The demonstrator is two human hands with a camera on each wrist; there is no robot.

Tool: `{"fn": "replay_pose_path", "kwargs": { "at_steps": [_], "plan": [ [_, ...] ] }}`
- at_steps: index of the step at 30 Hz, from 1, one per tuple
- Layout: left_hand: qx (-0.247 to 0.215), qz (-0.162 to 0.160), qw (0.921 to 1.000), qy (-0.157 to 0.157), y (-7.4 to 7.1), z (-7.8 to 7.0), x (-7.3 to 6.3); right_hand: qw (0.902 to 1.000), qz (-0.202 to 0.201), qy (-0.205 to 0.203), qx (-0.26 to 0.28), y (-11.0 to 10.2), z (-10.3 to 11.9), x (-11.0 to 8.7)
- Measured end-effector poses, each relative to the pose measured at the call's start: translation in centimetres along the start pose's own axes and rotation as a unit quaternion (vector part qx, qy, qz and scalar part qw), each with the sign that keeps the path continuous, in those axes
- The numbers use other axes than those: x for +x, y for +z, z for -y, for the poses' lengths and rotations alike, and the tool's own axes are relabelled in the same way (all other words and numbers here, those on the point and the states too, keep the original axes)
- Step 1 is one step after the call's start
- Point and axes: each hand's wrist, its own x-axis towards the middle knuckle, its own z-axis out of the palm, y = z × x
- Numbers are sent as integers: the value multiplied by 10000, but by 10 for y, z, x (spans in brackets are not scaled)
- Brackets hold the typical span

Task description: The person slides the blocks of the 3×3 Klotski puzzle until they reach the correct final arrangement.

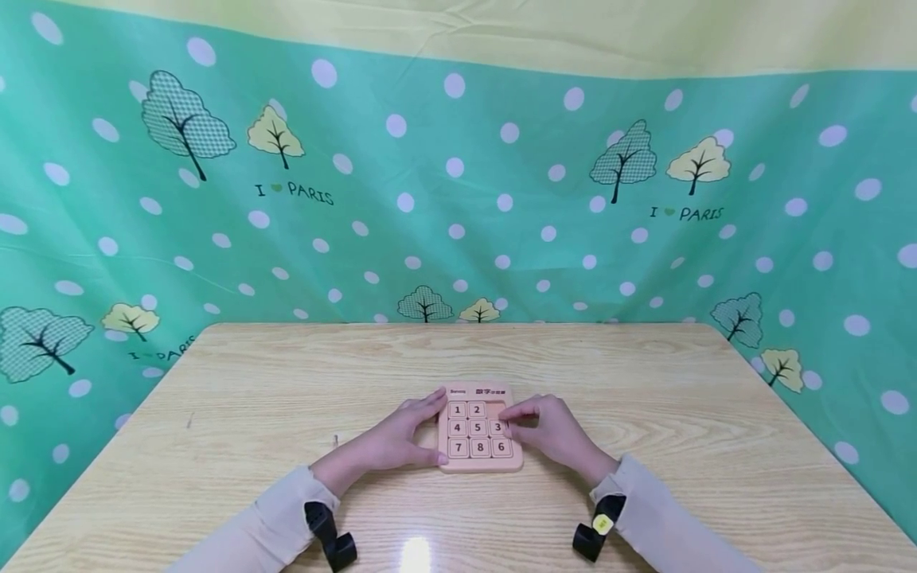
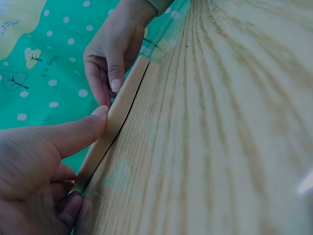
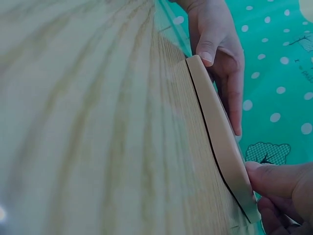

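A pink number slide puzzle (image 1: pixel 481 467) lies flat on the table, its numbered tiles facing up. The top row shows 1 and 2 with a vacant slot at its right end; 4, 5, 3 fill the middle row and 7, 8, 6 the bottom. My left hand (image 1: pixel 394 436) grips the puzzle's left side, thumb at the lower corner and fingertips at the upper one. With thumb and forefinger close together, my right hand (image 1: pixel 555 432) touches around the 3 tile (image 1: pixel 497 428) beside the vacant slot. In the right wrist view, the puzzle's edge (image 3: pixel 220 132) partly hides the fingertips.
The wooden table (image 1: pixel 322 358) extends on all sides of the puzzle. Behind it hangs a green dotted curtain (image 1: pixel 458 215) with printed trees. Black wrist cameras (image 1: pixel 331 535) are strapped over both sleeves.
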Motion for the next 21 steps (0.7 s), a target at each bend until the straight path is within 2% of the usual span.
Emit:
{"fn": "replay_pose_path", "kwargs": {
  "at_steps": [8,21],
  "plan": [
    [27,1,10000,-3,1,0,1,9998,-26,126,-137,2,-2,2],
    [2,1,10000,21,0,0,0,9989,-284,28,-373,5,-2,11]
  ]
}}
